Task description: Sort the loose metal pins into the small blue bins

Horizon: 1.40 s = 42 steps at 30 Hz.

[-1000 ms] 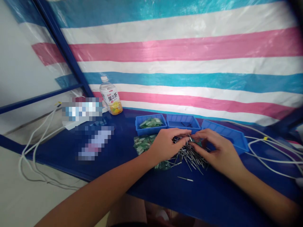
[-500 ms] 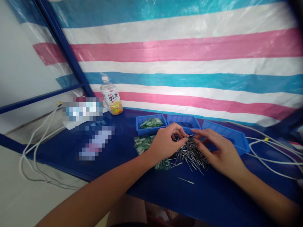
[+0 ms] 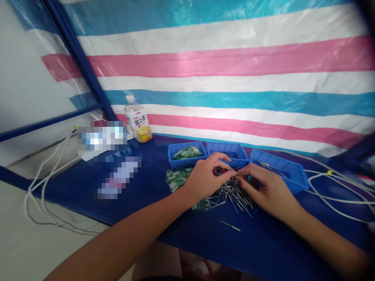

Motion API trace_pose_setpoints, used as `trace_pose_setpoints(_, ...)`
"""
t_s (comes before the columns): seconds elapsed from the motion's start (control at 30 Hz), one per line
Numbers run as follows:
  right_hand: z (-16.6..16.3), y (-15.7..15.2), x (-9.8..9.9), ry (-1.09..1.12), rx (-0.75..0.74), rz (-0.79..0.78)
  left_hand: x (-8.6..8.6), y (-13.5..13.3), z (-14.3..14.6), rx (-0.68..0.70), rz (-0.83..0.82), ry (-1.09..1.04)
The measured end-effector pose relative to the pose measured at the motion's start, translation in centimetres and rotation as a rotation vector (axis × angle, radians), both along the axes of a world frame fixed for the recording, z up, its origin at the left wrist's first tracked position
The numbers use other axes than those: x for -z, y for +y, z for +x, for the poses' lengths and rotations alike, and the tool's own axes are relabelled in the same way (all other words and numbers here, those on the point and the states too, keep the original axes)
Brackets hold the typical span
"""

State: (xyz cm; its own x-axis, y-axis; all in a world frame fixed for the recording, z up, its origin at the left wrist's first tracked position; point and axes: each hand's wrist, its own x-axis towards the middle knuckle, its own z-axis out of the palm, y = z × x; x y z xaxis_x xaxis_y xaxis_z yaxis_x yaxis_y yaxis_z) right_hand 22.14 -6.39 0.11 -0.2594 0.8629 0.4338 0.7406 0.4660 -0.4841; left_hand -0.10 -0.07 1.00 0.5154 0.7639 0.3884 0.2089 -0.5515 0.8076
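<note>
A heap of thin metal pins [image 3: 234, 193] lies on the blue table [image 3: 175, 234]. My left hand [image 3: 205, 177] hovers at the heap's left edge, thumb and forefinger pinched together over the pins. My right hand [image 3: 265, 189] rests on the heap's right side with its fingers curled, fingertips meeting those of the left hand. What the fingertips grip is too small to make out. A pile of small green pieces [image 3: 177, 177] lies just left of my left hand. One stray pin [image 3: 230, 226] lies nearer me.
Three blue trays stand behind the heap: the left one [image 3: 184, 153] holds green pieces, the middle one [image 3: 227, 151] looks dark inside, the right one [image 3: 278, 169] holds a few pins. A drink bottle [image 3: 137, 119] stands at the back left. White cables [image 3: 336, 187] run at the right.
Both hands stayed over the pin heap; the fingertips parted slightly, then came together again. The right hand drew a little lower, uncovering pins in the right tray.
</note>
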Motion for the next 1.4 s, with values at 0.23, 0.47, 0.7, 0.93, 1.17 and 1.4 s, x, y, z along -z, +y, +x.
trace_pose_setpoints(0.23,0.3,0.0,0.2,0.005,0.027,-0.019,0.2,0.1,0.2,0.087,0.017,-0.033)
trace_pose_setpoints(0.47,-0.1,0.1,0.1,0.023,0.0,-0.054,0.1,0.2,0.0,0.083,0.036,-0.034)
trace_pose_setpoints(0.7,0.2,0.0,0.3,0.047,-0.011,-0.059,0.2,0.1,0.1,0.087,0.025,-0.053)
trace_pose_setpoints(0.93,0.3,0.0,0.0,0.06,0.021,-0.053,0.4,0.3,0.1,0.067,0.071,-0.005)
trace_pose_setpoints(1.17,0.6,0.2,0.1,0.076,0.081,-0.011,1.1,0.6,0.0,0.057,0.296,0.131)
trace_pose_setpoints(1.4,1.4,0.5,-0.5,0.056,0.235,0.099,0.5,0.0,-0.1,0.319,0.438,0.133)
